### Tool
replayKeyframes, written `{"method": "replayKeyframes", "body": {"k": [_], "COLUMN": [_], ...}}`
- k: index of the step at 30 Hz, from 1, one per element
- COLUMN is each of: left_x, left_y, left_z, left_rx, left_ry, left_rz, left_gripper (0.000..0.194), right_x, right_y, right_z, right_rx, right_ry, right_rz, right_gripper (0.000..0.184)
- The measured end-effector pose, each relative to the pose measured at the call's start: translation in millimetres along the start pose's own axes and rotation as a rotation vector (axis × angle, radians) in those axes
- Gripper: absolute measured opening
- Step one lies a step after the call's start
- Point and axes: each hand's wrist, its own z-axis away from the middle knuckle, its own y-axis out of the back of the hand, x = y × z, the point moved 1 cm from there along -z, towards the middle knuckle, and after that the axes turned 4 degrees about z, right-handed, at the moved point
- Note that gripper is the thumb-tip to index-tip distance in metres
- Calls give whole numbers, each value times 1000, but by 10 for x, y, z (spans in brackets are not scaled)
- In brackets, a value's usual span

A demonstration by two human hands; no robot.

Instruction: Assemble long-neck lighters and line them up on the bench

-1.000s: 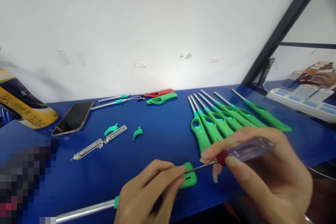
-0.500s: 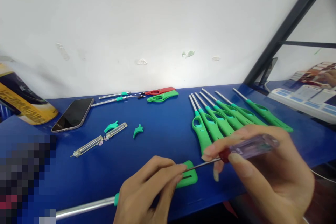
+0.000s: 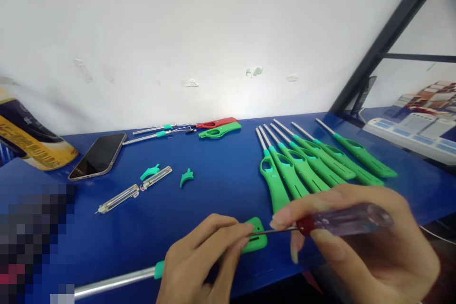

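My left hand [image 3: 199, 261] is closed around a green long-nosed lighter [image 3: 254, 237] lying on the blue table [image 3: 221, 185]; its metal tube [image 3: 114, 282] sticks out to the left. My right hand [image 3: 359, 251] grips a screwdriver [image 3: 342, 221] with a clear purple handle and red collar. Its thin shaft reaches left to the slot in the lighter's green handle end, right by my left fingertips.
Several green lighters [image 3: 309, 161] lie fanned out at the right. A red and a green lighter shell [image 3: 219, 127] and two tubes lie at the back. A phone [image 3: 98, 156], a clear fuel tank [image 3: 131, 192] and small green triggers [image 3: 185, 177] sit left. A yellow container [image 3: 32, 142] stands far left.
My right hand has dropped slightly and shifted right, levelling the screwdriver. My left hand and the lighter have stayed almost still.
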Motion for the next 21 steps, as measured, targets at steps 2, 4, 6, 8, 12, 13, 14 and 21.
{"method": "replayKeyframes", "body": {"k": [2,4,6,8,12,13,14,21], "left_x": [6,17,31,46,58,54,48,5], "left_y": [-3,-13,-32,-62,-136,-152,-165,-241], "left_z": [-8,-17,-23,-26,-36,-43,-53,-157], "left_rx": [3,7,29,44,53,58,62,-27], "left_ry": [2,-16,-32,-42,-43,-43,-50,-135], "left_rz": [16,34,49,52,14,-1,-20,-262], "left_gripper": [31,32,34,34,32,33,33,24], "right_x": [20,45,57,52,47,59,76,199], "right_y": [-15,-35,-49,-51,-31,-25,-20,-20], "right_z": [-11,-25,-33,-25,36,51,62,6], "right_rx": [60,89,76,60,104,108,101,-91], "right_ry": [2,2,-12,-24,13,31,60,172], "right_rz": [-55,-121,-148,-136,-39,-14,6,20], "right_gripper": [38,38,39,46,71,73,71,76]}}
